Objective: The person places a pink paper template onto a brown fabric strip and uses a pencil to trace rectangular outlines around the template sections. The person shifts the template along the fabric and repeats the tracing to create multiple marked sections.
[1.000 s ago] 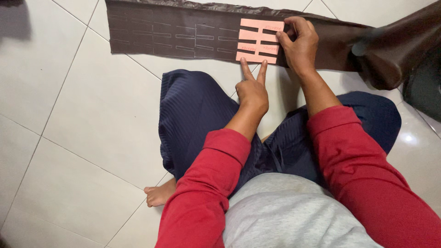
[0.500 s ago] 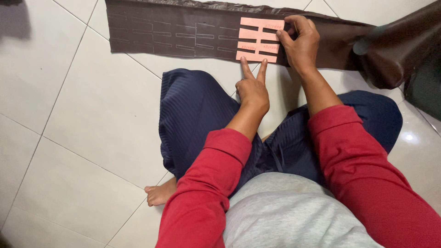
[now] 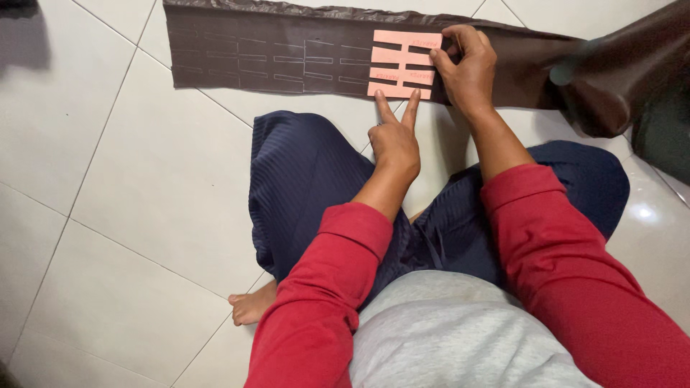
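Note:
A long strip of dark brown leather-like material (image 3: 251, 50) lies across the white tiled floor, marked with rows of thin rectangles. A pink card stencil (image 3: 402, 65) with slots cut in it rests on the strip. My left hand (image 3: 395, 136) presses two spread fingertips on the stencil's near edge, its other fingers curled. My right hand (image 3: 463, 65) is closed at the stencil's right edge; whether it holds a pen is hidden by the fingers.
I sit on the floor in dark blue trousers (image 3: 309, 194) with a bare foot (image 3: 251, 305) tucked under. The brown material bunches into folds (image 3: 618, 72) at the right. A dark object (image 3: 21, 7) lies at the top left corner.

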A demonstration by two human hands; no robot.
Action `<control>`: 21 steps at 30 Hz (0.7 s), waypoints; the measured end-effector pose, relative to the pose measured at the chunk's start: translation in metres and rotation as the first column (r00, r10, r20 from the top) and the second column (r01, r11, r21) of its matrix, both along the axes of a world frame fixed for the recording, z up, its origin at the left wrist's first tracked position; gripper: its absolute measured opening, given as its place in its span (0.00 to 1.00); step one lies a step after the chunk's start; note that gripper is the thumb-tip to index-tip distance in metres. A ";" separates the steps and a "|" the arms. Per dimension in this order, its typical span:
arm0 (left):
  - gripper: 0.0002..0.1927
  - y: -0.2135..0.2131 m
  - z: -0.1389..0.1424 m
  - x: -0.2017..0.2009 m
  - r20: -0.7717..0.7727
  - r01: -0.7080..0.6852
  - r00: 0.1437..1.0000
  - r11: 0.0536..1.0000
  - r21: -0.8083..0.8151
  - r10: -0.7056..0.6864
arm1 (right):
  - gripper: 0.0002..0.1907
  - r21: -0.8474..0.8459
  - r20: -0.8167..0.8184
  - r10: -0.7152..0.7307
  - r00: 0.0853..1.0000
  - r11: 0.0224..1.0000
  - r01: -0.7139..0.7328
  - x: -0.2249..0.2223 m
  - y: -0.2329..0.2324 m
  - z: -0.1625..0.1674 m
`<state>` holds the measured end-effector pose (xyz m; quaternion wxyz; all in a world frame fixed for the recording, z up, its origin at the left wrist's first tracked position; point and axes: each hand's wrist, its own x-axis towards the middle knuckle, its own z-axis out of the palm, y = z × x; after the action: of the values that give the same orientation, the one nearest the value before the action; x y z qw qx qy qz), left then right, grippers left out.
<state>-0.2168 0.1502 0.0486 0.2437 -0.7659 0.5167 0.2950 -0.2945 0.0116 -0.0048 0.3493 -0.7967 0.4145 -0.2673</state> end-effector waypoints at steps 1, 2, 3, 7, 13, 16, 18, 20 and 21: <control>0.56 0.000 -0.001 0.000 -0.004 -0.003 1.000 1.000 0.004 0.003 | 0.16 0.003 -0.005 -0.008 1.000 1.000 0.008 0.000 0.000 0.000; 0.56 0.000 -0.002 -0.001 -0.008 -0.005 1.000 1.000 0.008 0.005 | 0.16 -0.002 0.002 -0.003 1.000 1.000 0.003 -0.001 0.000 -0.001; 0.57 0.000 -0.002 -0.001 0.016 0.023 1.000 1.000 -0.007 -0.023 | 0.16 -0.007 0.009 0.003 1.000 1.000 -0.003 -0.001 0.000 -0.001; 0.58 0.001 0.004 0.001 -0.029 -0.043 0.999 0.999 -0.008 0.042 | 0.17 -0.023 0.015 0.006 1.000 1.000 -0.006 -0.002 0.000 -0.004; 0.56 -0.002 0.007 0.004 -0.063 -0.109 0.992 0.993 -0.053 0.105 | 0.16 0.011 0.019 -0.014 1.000 1.000 0.014 -0.001 0.002 -0.004; 0.53 -0.003 0.000 0.006 -0.042 -0.161 0.987 0.973 -0.164 0.156 | 0.16 0.012 0.006 -0.014 1.000 1.000 0.014 -0.001 0.003 -0.003; 0.52 -0.002 -0.006 0.006 -0.030 -0.175 0.985 0.961 -0.215 0.172 | 0.16 0.010 -0.022 -0.025 0.999 1.000 0.026 -0.001 0.003 -0.002; 0.51 0.000 -0.010 0.005 -0.019 -0.171 0.985 0.955 -0.242 0.171 | 0.16 -0.007 -0.036 -0.025 0.999 1.000 0.025 -0.001 0.004 -0.001; 0.52 0.000 -0.012 0.004 -0.025 -0.144 0.990 0.972 -0.188 0.141 | 0.16 -0.022 -0.036 -0.018 0.999 1.000 0.017 -0.002 0.004 -0.001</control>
<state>-0.2132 0.1500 0.0368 0.1449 -0.8191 0.4875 0.2655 -0.2960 0.0152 -0.0055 0.3309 -0.8015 0.4247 -0.2603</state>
